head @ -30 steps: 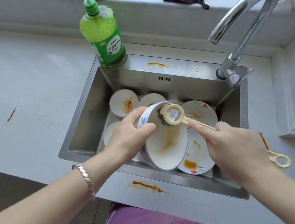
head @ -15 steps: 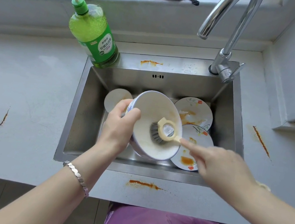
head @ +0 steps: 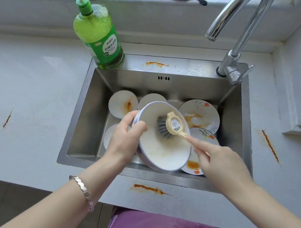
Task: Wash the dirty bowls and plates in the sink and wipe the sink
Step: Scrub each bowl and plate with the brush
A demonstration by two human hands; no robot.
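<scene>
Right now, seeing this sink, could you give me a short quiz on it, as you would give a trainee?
1. True or false: water is running from the tap.
2. What does the right hand hold? A) a sponge B) a brush C) a cloth
3. Fill in: the left hand grips the rim of a tilted ___.

Key: 1 false, no stream shows; 2 B; 3 bowl.
</scene>
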